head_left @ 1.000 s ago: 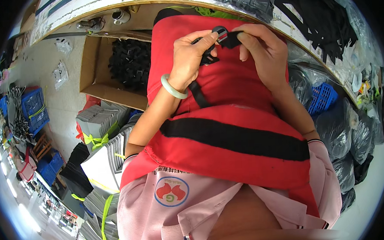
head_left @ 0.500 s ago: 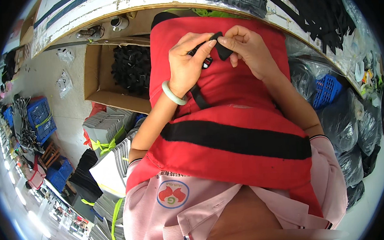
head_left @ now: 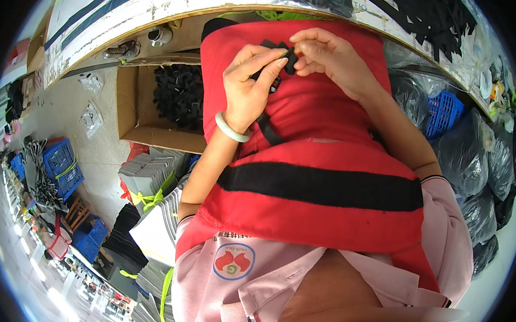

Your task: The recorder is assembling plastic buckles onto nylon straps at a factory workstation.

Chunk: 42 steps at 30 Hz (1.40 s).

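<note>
1. Head view: we see the black strap piece (head_left: 290,63) at the upper middle of the frame, above the red apron (head_left: 325,112), with a dark fitting (head_left: 274,86) just below the fingers.
2. Our left hand (head_left: 248,84) pinches the strap piece between thumb and fingers. Our right hand (head_left: 331,57) has its fingers loosely curled beside it; we cannot tell whether they touch or grip it.
3. We judge this piece to be partway through its handling: it is gripped and not yet laid down. Whether strap and fitting are fully joined, we cannot tell.
4. Dark pieces (head_left: 177,92) fill much of the open carton (head_left: 165,140) at upper left; whether they are finished or waiting, we cannot tell.
5. Along the top, the surface (head_left: 72,51) ends in a curved edge above both hands, limiting upward reach. We have freer room over the apron, below the hands.
6. Grey sheet stacks (head_left: 146,173) crowd our elbow at lower left; black bags (head_left: 465,152) line the right.
</note>
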Available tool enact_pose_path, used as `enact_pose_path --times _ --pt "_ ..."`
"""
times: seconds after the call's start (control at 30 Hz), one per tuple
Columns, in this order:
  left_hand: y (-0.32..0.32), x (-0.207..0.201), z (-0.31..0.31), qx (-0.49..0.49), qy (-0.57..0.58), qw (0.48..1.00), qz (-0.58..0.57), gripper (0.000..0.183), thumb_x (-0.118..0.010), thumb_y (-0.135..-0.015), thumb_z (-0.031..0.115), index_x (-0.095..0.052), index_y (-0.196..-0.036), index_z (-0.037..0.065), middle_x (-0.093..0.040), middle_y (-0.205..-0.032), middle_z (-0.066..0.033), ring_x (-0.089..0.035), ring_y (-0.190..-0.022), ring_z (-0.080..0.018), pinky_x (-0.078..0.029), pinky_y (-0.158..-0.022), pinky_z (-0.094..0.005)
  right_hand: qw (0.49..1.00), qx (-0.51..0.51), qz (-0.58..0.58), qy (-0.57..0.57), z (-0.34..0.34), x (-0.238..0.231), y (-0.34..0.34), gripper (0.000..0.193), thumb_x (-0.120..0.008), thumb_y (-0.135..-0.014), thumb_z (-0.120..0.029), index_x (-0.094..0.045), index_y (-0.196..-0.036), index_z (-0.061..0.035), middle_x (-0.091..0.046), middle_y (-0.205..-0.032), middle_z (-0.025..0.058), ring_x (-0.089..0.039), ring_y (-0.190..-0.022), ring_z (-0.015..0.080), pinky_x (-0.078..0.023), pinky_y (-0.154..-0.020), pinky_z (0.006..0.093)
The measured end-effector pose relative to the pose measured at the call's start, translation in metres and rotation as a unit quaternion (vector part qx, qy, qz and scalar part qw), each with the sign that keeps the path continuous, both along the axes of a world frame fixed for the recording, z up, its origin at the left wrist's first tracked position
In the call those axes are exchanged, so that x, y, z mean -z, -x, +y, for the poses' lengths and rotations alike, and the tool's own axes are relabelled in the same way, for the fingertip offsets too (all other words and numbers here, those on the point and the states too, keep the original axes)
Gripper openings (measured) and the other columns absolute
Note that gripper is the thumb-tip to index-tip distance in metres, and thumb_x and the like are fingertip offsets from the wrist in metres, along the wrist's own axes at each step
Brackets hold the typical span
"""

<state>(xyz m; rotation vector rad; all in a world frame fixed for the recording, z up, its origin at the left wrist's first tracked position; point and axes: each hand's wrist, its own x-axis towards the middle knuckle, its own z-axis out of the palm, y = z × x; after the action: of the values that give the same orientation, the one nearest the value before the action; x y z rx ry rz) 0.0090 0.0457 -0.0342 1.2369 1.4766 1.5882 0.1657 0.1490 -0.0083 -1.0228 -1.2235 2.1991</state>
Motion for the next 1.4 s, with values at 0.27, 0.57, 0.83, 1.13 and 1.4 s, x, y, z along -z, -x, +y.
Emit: enact_pose_path --times 0.27,0.57,0.83,1.13,1.4 --pt "-0.006 -0.019 -0.013 0.069 -0.020 0.996 0.043 0.017 -0.071 -0.079 -0.003 -0.073 -0.096 0.001 -0.060 -0.083 -0.0050 -0.057 -0.067 -0.0106 -0.047 -0.058 -0.0220 0.974 -0.173 -0.056 -0.136 0.016 -0.005 -0.013 0.023 -0.064 -0.091 -0.023 -0.067 -0.100 -0.0018 -0.063 -0.082 0.0009 -0.058 -0.074 0.0070 -0.048 -0.068 0.0212" --pt "-0.007 -0.024 -0.022 0.104 -0.018 0.994 -0.019 0.016 -0.069 -0.081 -0.005 -0.072 -0.096 0.000 -0.060 -0.084 -0.0048 -0.057 -0.064 -0.0094 -0.046 -0.056 -0.0204 0.986 -0.130 -0.019 -0.106 0.008 -0.003 -0.007 0.014 -0.065 -0.091 -0.015 -0.063 -0.093 -0.0016 -0.066 -0.083 0.0024 -0.059 -0.073 0.0074 -0.049 -0.069 0.0219" --pt "0.011 -0.056 -0.053 0.075 0.111 0.989 -0.070 0.015 -0.068 -0.082 -0.005 -0.071 -0.096 -0.001 -0.061 -0.084 -0.0045 -0.057 -0.066 -0.0078 -0.046 -0.058 -0.0207 0.982 -0.138 -0.025 -0.129 -0.014 0.017 0.029 0.014 -0.066 -0.089 -0.013 -0.059 -0.089 -0.0006 -0.065 -0.080 0.0045 -0.061 -0.071 0.0094 -0.051 -0.067 0.0222" --pt "0.090 -0.020 -0.109 -0.222 0.107 0.905 -0.346 0.022 -0.060 -0.095 0.017 -0.064 -0.109 0.001 -0.065 -0.088 -0.0040 -0.056 -0.063 -0.0094 -0.042 -0.049 -0.0206 0.931 -0.281 -0.041 -0.230 -0.034 0.005 0.046 0.024 -0.063 -0.089 -0.005 -0.060 -0.113 -0.0045 -0.060 -0.094 0.0010 -0.058 -0.077 0.0053 -0.047 -0.072 0.0195" --pt "0.028 0.003 -0.044 -0.062 0.133 0.792 -0.593 0.021 -0.056 -0.097 0.018 -0.063 -0.102 -0.002 -0.063 -0.084 -0.0056 -0.060 -0.066 -0.0124 -0.048 -0.048 -0.0235 0.846 -0.225 -0.008 -0.484 -0.038 0.000 0.048 0.013 -0.064 -0.086 -0.015 -0.065 -0.098 -0.0096 -0.058 -0.084 0.0051 -0.061 -0.075 0.0191 -0.049 -0.063 0.0294"
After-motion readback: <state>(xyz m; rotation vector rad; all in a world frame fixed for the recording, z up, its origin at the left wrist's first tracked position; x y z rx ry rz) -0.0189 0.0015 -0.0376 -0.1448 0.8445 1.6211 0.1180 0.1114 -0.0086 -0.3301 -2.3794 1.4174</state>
